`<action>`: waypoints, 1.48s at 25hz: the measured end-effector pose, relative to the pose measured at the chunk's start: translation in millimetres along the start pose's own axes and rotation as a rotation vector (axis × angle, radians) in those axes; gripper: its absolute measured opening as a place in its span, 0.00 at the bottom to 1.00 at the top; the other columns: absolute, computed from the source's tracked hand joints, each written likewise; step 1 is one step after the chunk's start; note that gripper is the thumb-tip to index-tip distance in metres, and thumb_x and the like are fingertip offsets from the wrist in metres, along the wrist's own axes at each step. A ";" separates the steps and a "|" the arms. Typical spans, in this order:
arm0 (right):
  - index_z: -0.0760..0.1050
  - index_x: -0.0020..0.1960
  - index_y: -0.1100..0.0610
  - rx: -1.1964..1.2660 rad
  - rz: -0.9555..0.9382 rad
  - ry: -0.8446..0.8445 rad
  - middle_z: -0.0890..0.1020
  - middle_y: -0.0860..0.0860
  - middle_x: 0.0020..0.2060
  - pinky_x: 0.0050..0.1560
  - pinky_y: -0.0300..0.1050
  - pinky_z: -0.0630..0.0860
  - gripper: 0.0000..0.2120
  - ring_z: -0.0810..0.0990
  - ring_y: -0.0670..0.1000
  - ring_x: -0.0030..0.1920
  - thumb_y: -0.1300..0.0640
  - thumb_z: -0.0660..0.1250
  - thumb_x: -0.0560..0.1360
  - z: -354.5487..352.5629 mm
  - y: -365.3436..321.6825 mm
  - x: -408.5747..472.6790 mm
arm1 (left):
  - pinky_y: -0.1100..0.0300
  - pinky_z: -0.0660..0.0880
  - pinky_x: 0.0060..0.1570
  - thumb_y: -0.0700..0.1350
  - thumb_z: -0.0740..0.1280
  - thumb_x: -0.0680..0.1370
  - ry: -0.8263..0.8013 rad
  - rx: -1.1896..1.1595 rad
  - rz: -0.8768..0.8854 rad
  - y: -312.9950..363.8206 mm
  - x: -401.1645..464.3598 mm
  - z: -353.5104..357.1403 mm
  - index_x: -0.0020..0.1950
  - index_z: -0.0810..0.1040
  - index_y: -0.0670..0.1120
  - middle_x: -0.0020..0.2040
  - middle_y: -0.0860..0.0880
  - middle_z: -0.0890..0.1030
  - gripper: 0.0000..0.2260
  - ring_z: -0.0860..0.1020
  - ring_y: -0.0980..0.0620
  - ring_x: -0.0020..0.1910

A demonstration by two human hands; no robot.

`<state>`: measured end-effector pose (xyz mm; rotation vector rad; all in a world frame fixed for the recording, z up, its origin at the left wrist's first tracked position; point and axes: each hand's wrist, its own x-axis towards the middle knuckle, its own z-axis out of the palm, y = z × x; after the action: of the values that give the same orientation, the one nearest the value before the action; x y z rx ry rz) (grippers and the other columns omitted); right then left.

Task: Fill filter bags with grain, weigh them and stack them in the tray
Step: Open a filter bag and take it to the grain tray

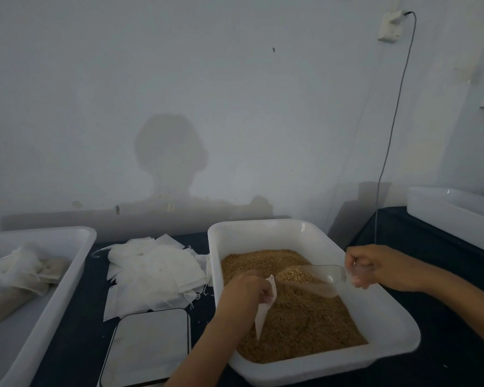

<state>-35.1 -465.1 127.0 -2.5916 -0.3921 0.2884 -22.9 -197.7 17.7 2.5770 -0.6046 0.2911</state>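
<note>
Over the grain (pixel 296 325) tub (pixel 389 331), the left hand (pixel 248 289) pinches a filter bag (pixel 264 311) by its mouth; the right hand (pixel 375 268) grips a clear scoop (pixel 313 275) holding grain, tip near the bag.

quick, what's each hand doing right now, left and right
Left hand: closed on an empty filter bag, held over the grain.
Right hand: closed on the handle of a clear scoop carrying grain.

You've got golden-brown grain (pixel 299 317) in a white tub (pixel 266 233) at lower right, white filter bags (pixel 154 269) mid-frame, a clear scoop (pixel 319 275), and dark navy tabletop (pixel 76 344) underneath.
</note>
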 end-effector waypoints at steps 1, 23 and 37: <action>0.75 0.43 0.56 -0.041 -0.006 -0.008 0.82 0.50 0.36 0.45 0.44 0.79 0.04 0.81 0.46 0.40 0.59 0.70 0.74 0.1 -2.0 -0.5 | 0.75 0.61 0.42 0.41 0.67 0.77 -0.003 -0.018 0.009 1.1 -1.2 -0.6 0.53 0.82 0.43 0.52 0.48 0.78 0.07 0.72 0.56 0.49; 0.72 0.42 0.47 -0.469 0.002 -0.061 0.79 0.47 0.46 0.56 0.52 0.75 0.08 0.77 0.48 0.51 0.53 0.72 0.72 -4.4 -43.3 6.3 | 0.77 0.62 0.38 0.37 0.70 0.73 -0.018 -0.180 0.031 10.2 -10.1 -12.6 0.46 0.81 0.36 0.47 0.45 0.80 0.05 0.71 0.57 0.44; 0.71 0.42 0.46 -0.457 -0.004 -0.064 0.79 0.47 0.47 0.56 0.51 0.74 0.09 0.77 0.48 0.52 0.54 0.71 0.73 -4.8 -42.3 4.2 | 0.70 0.68 0.45 0.38 0.69 0.75 -0.046 -0.136 -0.001 13.2 -9.1 -16.0 0.51 0.80 0.37 0.54 0.43 0.81 0.07 0.77 0.49 0.54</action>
<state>-39.2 -430.6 151.9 -3.0320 -0.5384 0.3102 -38.6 -197.0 34.0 2.4593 -0.6177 0.1843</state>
